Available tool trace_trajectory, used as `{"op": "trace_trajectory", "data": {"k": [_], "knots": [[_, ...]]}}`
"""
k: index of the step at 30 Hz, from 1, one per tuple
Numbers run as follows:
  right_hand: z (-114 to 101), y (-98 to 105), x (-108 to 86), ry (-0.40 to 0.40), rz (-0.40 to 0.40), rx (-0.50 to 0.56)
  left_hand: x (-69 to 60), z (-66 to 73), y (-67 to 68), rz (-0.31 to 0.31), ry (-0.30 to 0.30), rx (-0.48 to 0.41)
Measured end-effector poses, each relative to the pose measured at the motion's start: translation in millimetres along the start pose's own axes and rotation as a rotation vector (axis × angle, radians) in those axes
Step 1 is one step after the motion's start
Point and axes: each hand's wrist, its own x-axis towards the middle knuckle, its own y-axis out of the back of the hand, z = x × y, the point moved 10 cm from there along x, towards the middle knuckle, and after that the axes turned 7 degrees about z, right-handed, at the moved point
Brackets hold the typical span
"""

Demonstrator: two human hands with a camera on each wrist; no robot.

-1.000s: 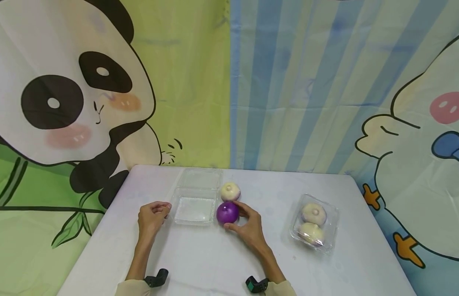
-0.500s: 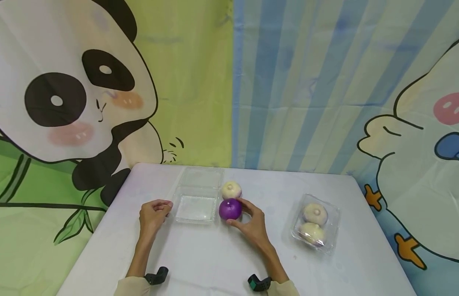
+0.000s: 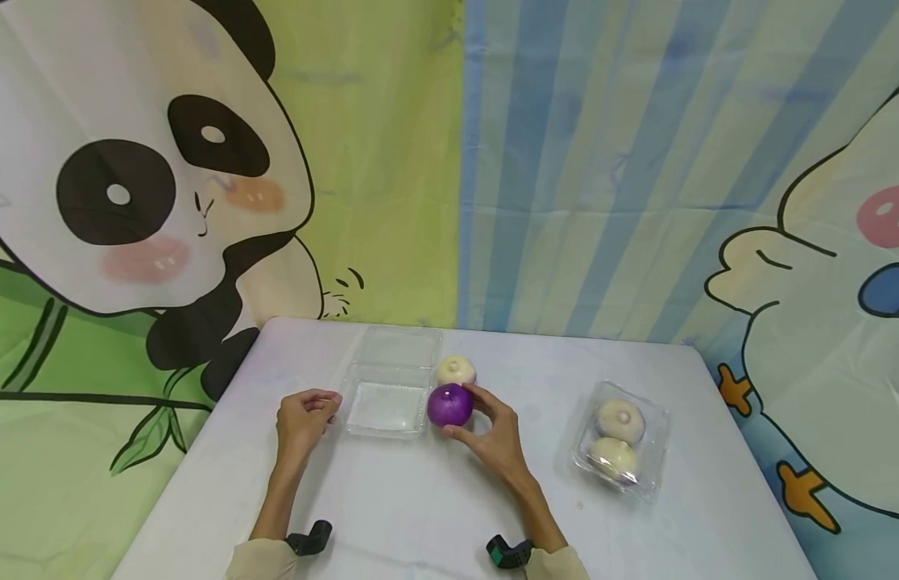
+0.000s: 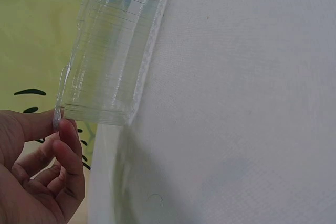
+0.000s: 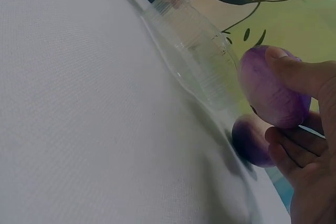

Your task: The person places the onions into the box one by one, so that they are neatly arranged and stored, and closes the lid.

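In the head view my left hand is at the left side of a clear plastic clamshell box, which lies with its lid folded back. The left wrist view shows its thumb and index finger pinching the box's rim. My right hand grips a purple onion between thumb and fingers, just right of the box. In the right wrist view that onion is held above the table. Behind it, a pale-topped onion rests on the table, partly covered by the held one.
A second clear box, closed, stands on the right of the white table with two pale onions inside. A printed curtain hangs behind the table's far edge.
The right hand has lifted the purple onion slightly, so it overlaps the pale onion behind more. The left hand keeps its place at the box. The head view has shifted a little.
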Motion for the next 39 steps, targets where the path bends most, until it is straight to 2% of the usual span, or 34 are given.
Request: {"op": "trace_trajectory", "data": {"k": [6,18,26,39], "knots": [[-4,-2,-0.1,0.03,0.001,0.013,-0.2,-1.0,-0.5,-0.001,-0.002,0.006],[-10,-9,1.7,0.015,-0.018,0.027,-1.5,-3.2,0.8,-0.004,0.004,0.01],[-18,-12,3.1,0.059,-0.029,0.038,-0.6,-2.8,0.8,0.005,-0.002,0.018],[-19,-15,2.4,0.055,-0.035,0.043,-0.4,-1.1,-1.7,-0.001,-0.004,0.007]]}}
